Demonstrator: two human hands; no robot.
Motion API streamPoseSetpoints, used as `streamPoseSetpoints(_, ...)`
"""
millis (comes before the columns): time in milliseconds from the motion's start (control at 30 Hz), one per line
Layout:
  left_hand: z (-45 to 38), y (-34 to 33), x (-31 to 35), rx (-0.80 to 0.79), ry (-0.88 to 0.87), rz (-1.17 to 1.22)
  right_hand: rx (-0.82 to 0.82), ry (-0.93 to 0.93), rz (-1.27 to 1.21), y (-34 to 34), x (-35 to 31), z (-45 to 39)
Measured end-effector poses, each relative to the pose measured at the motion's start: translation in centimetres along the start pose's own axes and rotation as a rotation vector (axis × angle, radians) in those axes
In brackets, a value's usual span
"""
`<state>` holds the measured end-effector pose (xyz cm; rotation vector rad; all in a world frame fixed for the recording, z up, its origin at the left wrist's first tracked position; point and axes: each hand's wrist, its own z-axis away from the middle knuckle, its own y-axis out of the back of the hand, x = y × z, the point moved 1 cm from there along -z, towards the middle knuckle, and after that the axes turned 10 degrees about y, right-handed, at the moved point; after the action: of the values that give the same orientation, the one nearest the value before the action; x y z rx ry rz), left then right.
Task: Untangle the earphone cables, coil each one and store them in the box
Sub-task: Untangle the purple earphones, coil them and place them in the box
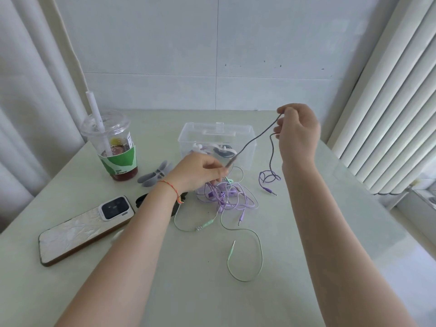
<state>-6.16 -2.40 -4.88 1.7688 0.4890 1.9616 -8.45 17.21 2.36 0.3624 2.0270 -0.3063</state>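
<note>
A dark purple earphone cable (257, 135) is stretched taut between my hands above the table. My right hand (297, 131) is raised and pinches its upper part; the rest hangs down to a small loop and plug (270, 178) on the table. My left hand (200, 171) pinches the cable's lower end over a tangle of light purple cables (226, 197). A mint green cable (257, 251) trails from the tangle toward me. The clear plastic box (188, 138) stands open behind, with coiled earphones inside.
An iced drink cup with a straw (113, 147) stands at the left. A phone (82, 230) lies face down at the front left. Grey cable ties (155, 174) and a black object (144, 199) lie near my left wrist. Blinds hang at the right.
</note>
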Motion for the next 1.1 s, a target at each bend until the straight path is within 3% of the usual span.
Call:
streamPoseSetpoints(133, 0.0, 0.2, 0.2, 0.122, -0.038, -0.085, -0.08, 0.209, 0.488, 0.2, 1.1, -0.2)
streamPoseSetpoints(233, 0.3, 0.0, 1.2, 0.199, -0.089, -0.062, -0.342, 0.292, 0.477, -0.8, 0.3, 0.4)
streamPoseSetpoints(367, 0.5, 0.0, 1.7, 0.211, -0.136, 0.083, -0.891, 0.163, 0.501, -2.4, 0.5, 2.3)
streamPoseSetpoints(567, 0.2, 0.4, 1.3, 0.186, -0.122, 0.065, -1.077, 0.157, 0.697, -2.2, 0.9, 2.6)
streamPoseSetpoints(633, 0.1, 0.3, 1.1, 0.201, -0.106, 0.019, -1.08, 0.139, 0.694, -2.0, 0.7, 2.6)
streamPoseSetpoints(800, 0.1, 0.8, 0.9, 0.288, -0.089, 0.008, -0.869, 0.129, 0.56, -1.7, 0.7, 1.6)
streamPoseSetpoints(967, 0.0, 1.1, 0.5, 0.295, 0.003, 0.1, -0.575, 0.007, 0.227, -1.5, 1.2, 0.6)
streamPoseSetpoints(1100, -0.5, 1.1, -0.4, 0.288, 0.055, 0.08, -0.435, -0.04, -0.015, -1.4, 0.4, 0.6)
